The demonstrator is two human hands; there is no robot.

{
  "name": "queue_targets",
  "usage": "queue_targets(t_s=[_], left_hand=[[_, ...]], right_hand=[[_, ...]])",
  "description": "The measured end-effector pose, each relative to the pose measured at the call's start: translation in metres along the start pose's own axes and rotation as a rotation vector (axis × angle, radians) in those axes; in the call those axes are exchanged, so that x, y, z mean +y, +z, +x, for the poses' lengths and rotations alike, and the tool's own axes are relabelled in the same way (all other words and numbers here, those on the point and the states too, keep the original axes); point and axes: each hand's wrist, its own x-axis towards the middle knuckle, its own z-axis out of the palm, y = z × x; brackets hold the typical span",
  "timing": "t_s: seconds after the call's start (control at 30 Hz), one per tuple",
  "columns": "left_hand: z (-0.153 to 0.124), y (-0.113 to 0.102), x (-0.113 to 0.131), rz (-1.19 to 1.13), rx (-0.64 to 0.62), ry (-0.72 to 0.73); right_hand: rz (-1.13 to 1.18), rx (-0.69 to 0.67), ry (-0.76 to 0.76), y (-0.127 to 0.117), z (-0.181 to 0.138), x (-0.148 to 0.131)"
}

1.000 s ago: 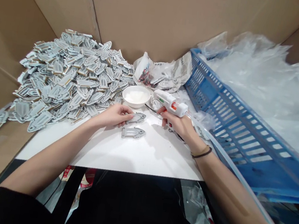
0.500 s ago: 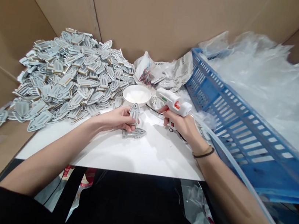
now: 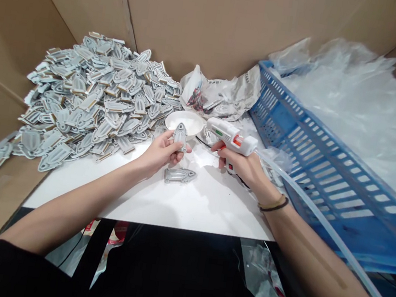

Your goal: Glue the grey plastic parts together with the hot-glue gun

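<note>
My left hand (image 3: 159,152) grips a small grey rocket-shaped piece (image 3: 180,136) and holds it upright above the white table (image 3: 139,199), just in front of the white bowl (image 3: 185,121). A second grey piece (image 3: 178,175) lies flat on the table below it. My right hand (image 3: 244,169) is wrapped round the handle of a white glue gun (image 3: 231,137), whose nozzle points left toward the held piece. A clear glue stick (image 3: 320,224) trails back from the gun along my right forearm.
A big heap of the same grey pieces (image 3: 94,99) covers the table's left and back. A blue slatted crate (image 3: 321,166) full of clear plastic stands at the right. Crumpled newspaper (image 3: 220,95) lies behind the bowl. Cardboard walls enclose the table.
My left hand picked one grey piece off the table, turned it upright and raised it toward the bowl. The glue gun hand shifted slightly right and up.
</note>
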Motion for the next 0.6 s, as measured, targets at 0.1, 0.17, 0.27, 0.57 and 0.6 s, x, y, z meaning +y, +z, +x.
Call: queue_targets(t_s=[0.1,0.17,0.27,0.57,0.6], left_hand=[[-0.0001,-0.0002,-0.0019,-0.002,0.000,0.004],[0.0003,-0.0008,-0.0037,0.010,-0.003,0.013],[0.0009,-0.0015,-0.0053,0.021,-0.008,0.023],[-0.0008,0.0001,-0.0058,0.016,-0.030,0.067],[-0.0004,-0.0006,-0.0063,0.014,-0.025,0.067]], right_hand=[[-0.010,-0.008,0.005,0.0004,0.0000,0.0000],[-0.010,-0.015,0.020,0.0008,0.0003,-0.0003],[-0.007,-0.025,0.027,0.0010,0.0005,-0.0012],[0.039,-0.022,0.015,0.0007,-0.0022,-0.0022],[0.046,-0.030,0.009,0.0007,-0.0026,-0.0023]])
